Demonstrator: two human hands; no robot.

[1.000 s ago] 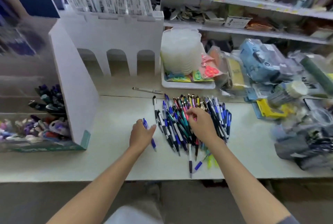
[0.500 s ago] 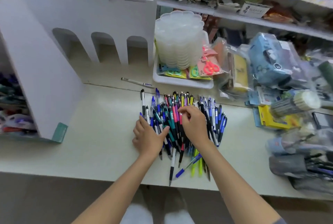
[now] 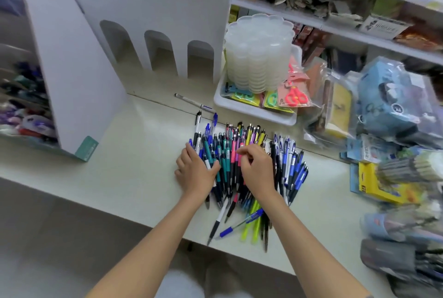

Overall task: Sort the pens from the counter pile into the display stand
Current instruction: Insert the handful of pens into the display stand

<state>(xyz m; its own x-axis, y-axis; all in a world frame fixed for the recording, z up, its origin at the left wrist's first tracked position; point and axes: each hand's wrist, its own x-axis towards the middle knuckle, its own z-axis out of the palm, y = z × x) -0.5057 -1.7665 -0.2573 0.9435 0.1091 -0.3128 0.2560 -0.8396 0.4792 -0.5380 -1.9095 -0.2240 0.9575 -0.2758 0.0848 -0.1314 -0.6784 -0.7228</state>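
The pile of pens (image 3: 229, 151) is lying on the pale counter (image 3: 134, 161), most tips pointing toward the near edge. The left hand (image 3: 195, 170) is resting flat on the pile's left edge, fingers straight and thumb spread across a few barrels. The right hand (image 3: 257, 169) is hovering over the pile's middle with its fingers curled down among the pink and teal pens. Whether it is actually pinching one cannot be told from this angle.

The white cardboard display stand (image 3: 79, 77) is standing to the left, well apart from the pile. Its front bins (image 3: 26, 111) are holding a blurred jumble of dark, purple and pink items. Behind the pile, a white tray (image 3: 254, 112) is carrying a stack of translucent plastic tubs (image 3: 257, 53) and packets of scissors (image 3: 293, 96). A single pen (image 3: 191, 101) is lying alone between the tray and the stand.
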